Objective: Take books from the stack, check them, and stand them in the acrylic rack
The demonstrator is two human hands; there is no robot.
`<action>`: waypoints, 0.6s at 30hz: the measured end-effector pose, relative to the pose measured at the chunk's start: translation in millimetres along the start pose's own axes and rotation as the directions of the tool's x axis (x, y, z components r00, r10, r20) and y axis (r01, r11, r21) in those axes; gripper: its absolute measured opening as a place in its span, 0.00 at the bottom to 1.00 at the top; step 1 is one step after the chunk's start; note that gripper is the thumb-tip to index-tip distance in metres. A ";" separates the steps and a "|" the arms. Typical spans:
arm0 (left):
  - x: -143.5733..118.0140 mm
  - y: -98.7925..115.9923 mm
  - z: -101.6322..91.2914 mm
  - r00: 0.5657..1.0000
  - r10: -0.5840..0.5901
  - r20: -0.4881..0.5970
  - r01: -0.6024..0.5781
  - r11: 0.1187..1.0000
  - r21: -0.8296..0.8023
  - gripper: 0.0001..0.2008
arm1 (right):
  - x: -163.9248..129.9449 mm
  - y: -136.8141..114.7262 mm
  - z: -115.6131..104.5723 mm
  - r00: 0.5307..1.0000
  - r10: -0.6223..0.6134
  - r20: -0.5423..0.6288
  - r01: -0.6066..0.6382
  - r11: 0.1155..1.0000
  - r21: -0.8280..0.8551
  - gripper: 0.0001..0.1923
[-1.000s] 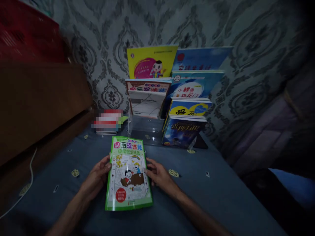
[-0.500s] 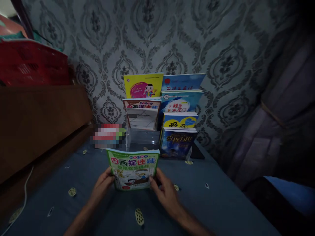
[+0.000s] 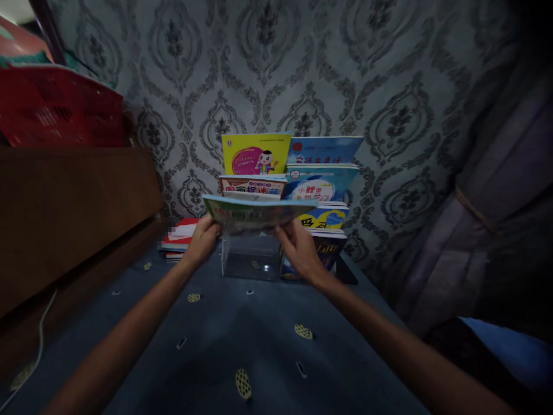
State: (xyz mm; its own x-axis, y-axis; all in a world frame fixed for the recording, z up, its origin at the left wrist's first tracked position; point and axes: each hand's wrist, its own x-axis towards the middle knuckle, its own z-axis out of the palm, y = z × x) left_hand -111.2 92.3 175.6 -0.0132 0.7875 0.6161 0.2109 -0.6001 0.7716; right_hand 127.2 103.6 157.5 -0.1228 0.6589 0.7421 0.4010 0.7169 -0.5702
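Note:
A green-covered picture book [image 3: 254, 213] is tilted so that its top edge faces me and its cover looks foreshortened. My left hand [image 3: 204, 237] grips its left side, and my right hand [image 3: 298, 245] pinches its lower right. The book hangs above the front left compartment of a clear display rack [image 3: 248, 265]. Behind it, a yellow book [image 3: 257, 154] and a brown-edged book [image 3: 253, 185] stand in the left column. The right column holds a blue book [image 3: 324, 151], a teal book [image 3: 322, 181], a yellow-and-blue book [image 3: 325, 218] and a dark blue book [image 3: 330, 251], partly hidden by my right hand.
A stack of red and white books [image 3: 179, 233] lies left of the rack on the dark blue patterned cloth [image 3: 216, 357]. A wooden headboard [image 3: 78, 219] with a red basket [image 3: 64, 106] borders the left. Patterned wallpaper rises behind; a curtain [image 3: 462, 248] hangs at right.
Both hands have carried the green book forward and up from the cloth to the rack. Its cover has tilted from facing me to nearly flat.

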 end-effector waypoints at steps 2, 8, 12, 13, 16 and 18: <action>35.2 4.2 5.6 0.991 0.127 -0.046 -0.129 0.991 -0.025 0.11 | 36.3 2.4 -5.7 0.993 -0.097 -0.063 0.093 0.993 -0.066 0.13; 90.7 -8.2 11.3 0.964 0.252 -0.083 -0.261 0.957 -0.124 0.13 | 78.0 13.5 -4.5 0.978 -0.184 -0.095 0.169 0.974 -0.153 0.12; 101.7 -27.6 8.9 0.976 0.199 -0.089 -0.208 0.973 -0.102 0.13 | 79.1 24.9 3.1 0.988 -0.150 -0.020 0.144 0.971 -0.189 0.11; 103.1 -32.5 8.6 0.979 0.189 -0.081 -0.197 0.975 -0.106 0.13 | 79.8 28.2 4.8 0.993 -0.121 0.004 0.120 0.974 -0.192 0.10; 104.8 -46.5 8.7 0.983 0.173 -0.053 -0.179 0.976 -0.126 0.15 | 83.3 37.7 8.1 0.997 -0.036 0.071 0.050 0.976 -0.211 0.08; 104.3 -55.1 9.0 0.985 0.166 -0.043 -0.170 0.978 -0.119 0.15 | 85.5 42.2 8.9 0.994 -0.003 0.110 0.030 0.970 -0.240 0.07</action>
State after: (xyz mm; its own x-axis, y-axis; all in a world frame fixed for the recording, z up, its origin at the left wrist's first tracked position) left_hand -115.4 208.7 195.9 -0.0197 0.6700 0.7421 0.0923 -0.7379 0.6686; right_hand 125.5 192.2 193.8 -0.2235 0.6779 0.7004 0.6036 0.6604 -0.4466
